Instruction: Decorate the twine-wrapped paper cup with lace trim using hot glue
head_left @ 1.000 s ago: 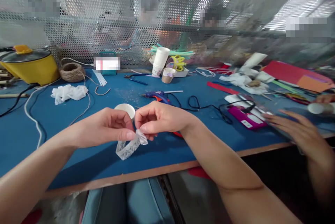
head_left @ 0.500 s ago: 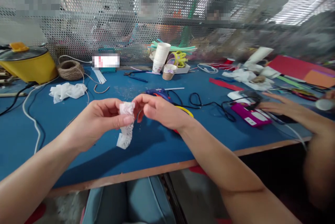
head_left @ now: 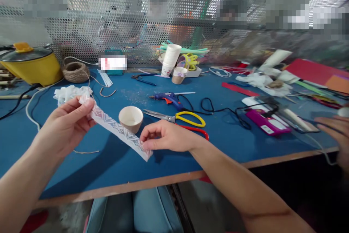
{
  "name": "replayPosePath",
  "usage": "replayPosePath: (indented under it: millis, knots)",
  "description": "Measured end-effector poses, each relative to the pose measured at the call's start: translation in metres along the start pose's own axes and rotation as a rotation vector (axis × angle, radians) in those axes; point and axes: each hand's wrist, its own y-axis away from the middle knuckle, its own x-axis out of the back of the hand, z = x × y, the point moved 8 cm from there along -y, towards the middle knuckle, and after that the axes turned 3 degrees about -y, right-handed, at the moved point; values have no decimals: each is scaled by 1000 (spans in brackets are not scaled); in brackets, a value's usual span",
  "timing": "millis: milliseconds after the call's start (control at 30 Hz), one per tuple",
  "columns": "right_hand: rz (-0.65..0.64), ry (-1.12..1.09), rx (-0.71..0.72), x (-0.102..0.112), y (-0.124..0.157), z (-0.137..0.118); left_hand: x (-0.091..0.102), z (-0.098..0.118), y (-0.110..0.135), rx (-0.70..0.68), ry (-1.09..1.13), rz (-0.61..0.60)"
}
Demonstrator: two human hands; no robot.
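A strip of white lace ribbon [head_left: 116,127] stretches slantwise between my two hands, above the blue table. My left hand [head_left: 67,124] pinches its bunched upper end. Near the lower end, my right hand [head_left: 167,136] grips the lace between thumb and fingers. Just behind the strip stands a small cup [head_left: 131,117], open at the top and partly covered by the lace. Scissors [head_left: 174,117] with a yellow and a red handle lie beyond my right hand, which hides part of them. A blue glue gun [head_left: 169,99] rests behind the scissors.
At the left are a yellow electric pot [head_left: 35,66], a twine roll [head_left: 75,72] and crumpled white fabric [head_left: 69,93]. Stacked paper cups [head_left: 171,58] stand at the back. A purple device [head_left: 265,122] with cables lies right, near another person's hand [head_left: 334,129].
The bunched lace has been drawn out into a strip. My left hand moved left, my right hand slightly down, and the cup and scissors came into view. The other person's hand shifted right.
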Motion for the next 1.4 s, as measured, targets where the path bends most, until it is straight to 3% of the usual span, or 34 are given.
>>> replayPosePath:
  millis: [233,367,467,633,733,867,1033,1100,1167,1200,1233,1300,1400]
  knots:
    - [-8,49,-3,-5,-4,7,8,-39,0,220,26,-115]
    - [-90,-117,-28,-14,-5,14,7,-48,6,323,38,-189]
    - [-77,-118,-56,-10,-3,17,8,-47,4,306,-10,-182]
    - [35,120,-93,11,6,7,8,-37,-9,236,-224,-219]
    - [45,349,-79,19,10,-6,2,-32,-16,205,-350,-399]
    - [55,643,44,18,7,-28,-2,-38,-23,257,-557,-610]
    - [114,747,175,4,-2,-41,-8,-42,-25,163,-956,-795]
    - [128,734,186,-1,-5,-39,-7,-39,-26,84,-1155,-738]
    - [131,707,171,-5,-7,-34,-7,-25,-25,-73,-1339,-552]
    - [129,694,160,-6,-8,-31,-10,-14,-21,-179,-1363,-437]
    - [124,678,149,-8,-8,-29,-17,-9,-14,-259,-1337,-405]
    - [108,635,143,-10,-8,-25,-37,-10,6,-346,-1209,-506]
    - [74,527,158,-13,-6,-24,-58,-23,29,-350,-1079,-643]
